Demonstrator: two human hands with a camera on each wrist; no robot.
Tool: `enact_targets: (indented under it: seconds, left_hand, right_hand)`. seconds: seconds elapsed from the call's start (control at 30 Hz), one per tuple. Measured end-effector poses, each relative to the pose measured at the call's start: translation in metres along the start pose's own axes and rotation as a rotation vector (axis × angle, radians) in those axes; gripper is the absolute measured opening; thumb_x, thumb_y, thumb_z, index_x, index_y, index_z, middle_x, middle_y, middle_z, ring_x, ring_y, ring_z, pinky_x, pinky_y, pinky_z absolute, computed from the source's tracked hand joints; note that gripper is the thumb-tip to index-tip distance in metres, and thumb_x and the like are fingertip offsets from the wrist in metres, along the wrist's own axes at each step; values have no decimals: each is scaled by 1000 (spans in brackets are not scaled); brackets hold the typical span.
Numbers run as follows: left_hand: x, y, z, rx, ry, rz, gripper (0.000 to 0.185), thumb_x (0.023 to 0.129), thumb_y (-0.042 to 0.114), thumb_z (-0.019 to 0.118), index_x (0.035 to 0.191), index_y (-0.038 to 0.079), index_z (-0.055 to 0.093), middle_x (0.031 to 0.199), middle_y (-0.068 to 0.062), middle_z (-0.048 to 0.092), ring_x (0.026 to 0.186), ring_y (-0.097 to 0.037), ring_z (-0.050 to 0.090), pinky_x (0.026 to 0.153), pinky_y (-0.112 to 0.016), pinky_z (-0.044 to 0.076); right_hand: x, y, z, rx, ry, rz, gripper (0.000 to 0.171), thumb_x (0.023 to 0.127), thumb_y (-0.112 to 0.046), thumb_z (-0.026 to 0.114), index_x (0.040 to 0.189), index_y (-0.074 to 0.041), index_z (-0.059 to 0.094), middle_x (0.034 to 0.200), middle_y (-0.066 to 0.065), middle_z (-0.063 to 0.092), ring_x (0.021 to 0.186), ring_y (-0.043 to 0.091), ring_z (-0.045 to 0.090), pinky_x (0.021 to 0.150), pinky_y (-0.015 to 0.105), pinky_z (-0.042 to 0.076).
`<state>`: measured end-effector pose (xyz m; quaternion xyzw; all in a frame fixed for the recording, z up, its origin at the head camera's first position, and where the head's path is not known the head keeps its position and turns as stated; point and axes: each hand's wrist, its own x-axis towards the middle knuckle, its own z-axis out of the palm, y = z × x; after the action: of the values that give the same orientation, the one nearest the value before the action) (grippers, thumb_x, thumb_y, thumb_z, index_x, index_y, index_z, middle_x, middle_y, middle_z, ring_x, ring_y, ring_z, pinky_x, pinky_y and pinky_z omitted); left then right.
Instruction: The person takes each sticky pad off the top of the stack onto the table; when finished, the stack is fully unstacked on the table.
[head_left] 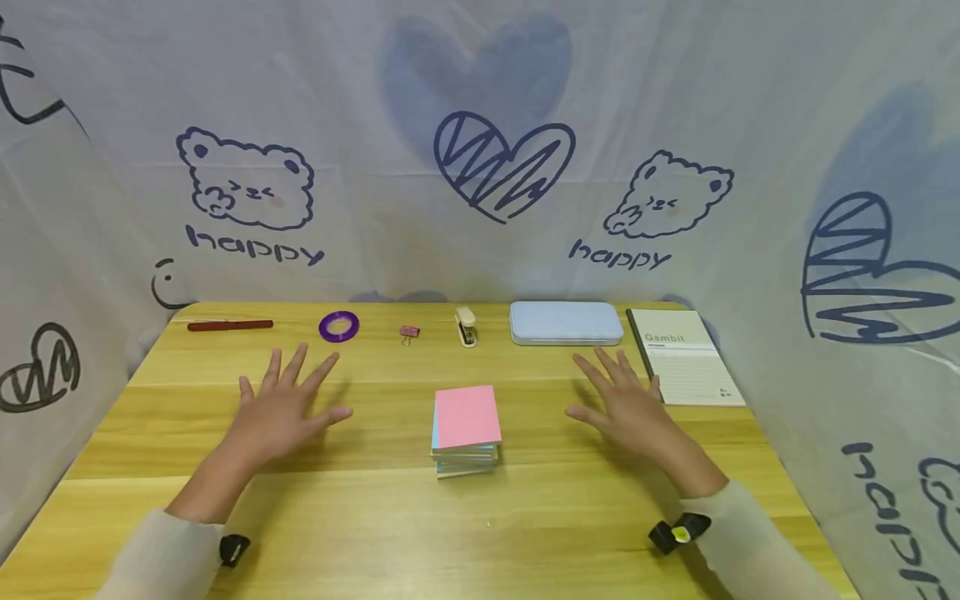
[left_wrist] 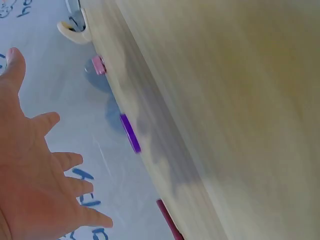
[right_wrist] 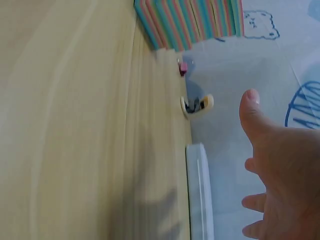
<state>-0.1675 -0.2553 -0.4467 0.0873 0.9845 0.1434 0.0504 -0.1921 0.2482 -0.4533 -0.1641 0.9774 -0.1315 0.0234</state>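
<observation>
Both hands spread flat, gripping nothing

We see the left hand (head_left: pixel 281 408) and right hand (head_left: pixel 626 400) flanking the sticky-note stack (head_left: pixel 466 429) mid-counter (head_left: pixel 375 517); only the right wrist view shows its striped edges (right_wrist: pixel 190 22).

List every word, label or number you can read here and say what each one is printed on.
"happy": on the backdrop cloth, under the left bear drawing.
"happy": on the same cloth, under the right bear drawing.
"Gambit": on the notebook cover, top left; the smaller print beneath it is too small to read.
Lettering at the cloth's right edge is sideways and cut off, not readable.
</observation>
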Motion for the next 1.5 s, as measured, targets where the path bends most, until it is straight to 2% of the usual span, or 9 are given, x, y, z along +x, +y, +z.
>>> enact_targets:
  seconds: [0.27,0.5,0.67,0.83,1.0,1.1,1.23,1.3,1.5]
  left_hand:
    - [0,27,14,-74,22,108,86,99,63,56,167,28,18,172,-17,4,154,-52,-2,110,-86,2]
    - [-1,55,24,-225,40,238,86,98,51,65,166,22,22,172,-14,12,155,-50,4,114,-82,8]
    - [-2,72,28,-385,-11,303,84,100,42,67,167,22,19,173,-11,12,156,-46,5,116,-79,12]
    - [-2,83,33,-554,-95,306,89,100,41,68,167,24,12,173,-12,9,157,-44,5,117,-75,18]
    - [-2,92,40,-699,-149,320,97,94,37,76,167,18,14,171,-16,13,155,-46,14,119,-72,19]
    - [0,98,44,-770,-170,337,101,91,32,81,167,16,15,172,-12,15,155,-45,14,120,-71,19]
    - [2,106,47,-842,-183,344,105,87,27,86,166,13,18,171,-13,18,156,-41,16,123,-65,20]
    - [3,109,49,-864,-177,339,107,84,26,88,165,11,20,170,-14,21,156,-39,19,123,-61,22]
    - [5,115,53,-911,-146,309,101,83,20,88,162,10,26,168,-16,28,155,-39,24,123,-59,26]
  right_hand:
    - [8,-28,-5,95,-43,-108,82,99,-56,62,165,-26,25,172,11,14,156,47,9,108,88,7]
    - [15,-55,-7,151,-73,-231,84,98,-60,59,166,-28,21,173,5,14,157,42,11,112,84,6]
    - [20,-74,-10,154,-96,-292,85,97,-60,61,166,-32,19,173,2,16,159,36,10,115,81,7]
    - [25,-93,-13,165,-142,-347,89,95,-61,63,166,-29,20,172,3,19,159,34,10,117,78,9]
    - [28,-110,-12,214,-204,-402,96,93,-62,66,166,-19,21,172,7,19,159,30,10,123,69,10]
    - [29,-118,-10,223,-219,-430,101,90,-64,68,165,-15,22,171,9,20,158,30,16,125,60,19]
    - [30,-126,-7,251,-224,-450,105,86,-64,74,165,-15,25,169,11,26,152,31,32,118,52,40]
    - [30,-128,-6,271,-221,-456,105,85,-61,77,165,-15,26,167,10,30,147,30,39,113,48,46]
    - [29,-133,-1,310,-184,-481,100,85,-54,81,162,-13,31,159,8,40,133,22,48,101,40,53]
